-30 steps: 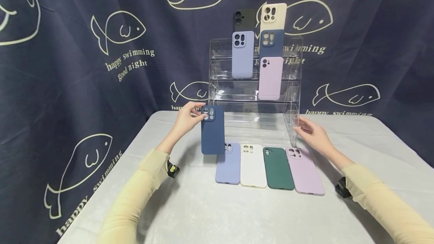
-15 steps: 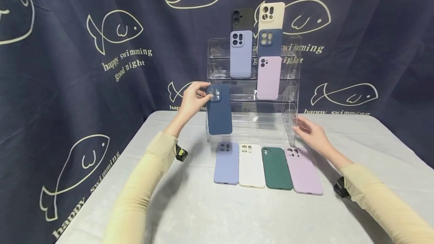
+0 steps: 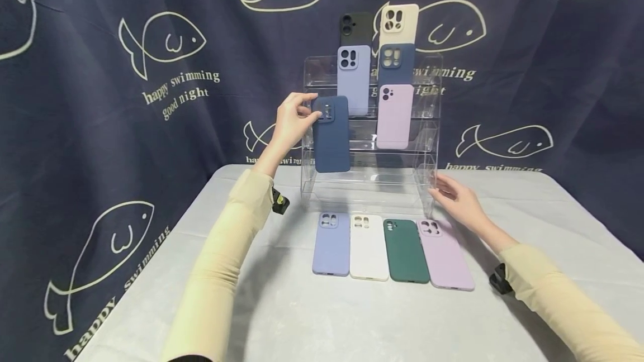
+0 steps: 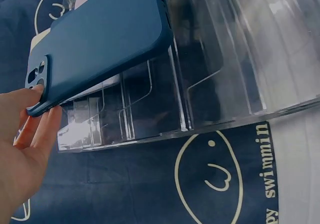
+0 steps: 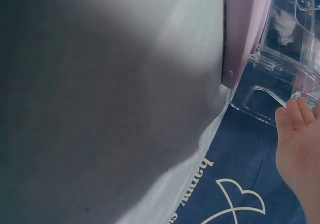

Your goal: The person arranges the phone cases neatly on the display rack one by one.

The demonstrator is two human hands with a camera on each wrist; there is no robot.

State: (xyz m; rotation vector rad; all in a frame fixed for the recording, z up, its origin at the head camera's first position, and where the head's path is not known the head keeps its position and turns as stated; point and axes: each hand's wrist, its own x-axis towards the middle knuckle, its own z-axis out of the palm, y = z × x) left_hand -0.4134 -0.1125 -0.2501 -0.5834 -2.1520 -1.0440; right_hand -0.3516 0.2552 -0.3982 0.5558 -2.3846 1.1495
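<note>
My left hand [image 3: 293, 119] pinches a dark blue phone case [image 3: 332, 141] at its camera-cutout corner, thumb in front and fingers behind. The case hangs upright before the left part of a clear tiered display rack [image 3: 369, 191], overlapping the foot of a light purple-blue case [image 3: 354, 85] standing there. In the left wrist view, this blue case [image 4: 107, 38] slants across the rack's tiers. My right hand [image 3: 459, 200] holds the rack's right side edge between thumb and fingers. The right wrist view has the right hand's fingers [image 5: 295, 115] at the clear panel; its thumb is mostly out of frame.
Higher on the rack stand a black case [image 3: 356, 28], a cream case [image 3: 405, 22], a blue case [image 3: 403, 68] and a pink case [image 3: 394, 119]. Before it on the table [image 3: 302, 317] lie purple-blue [image 3: 331, 247], white [image 3: 369, 250], green [image 3: 406, 253] and lilac [image 3: 448, 258] cases.
The left hand has lifted the dark blue phone case from low at the rack's front left up to its middle tiers, slightly rightward. My right hand stays at the rack's side.
</note>
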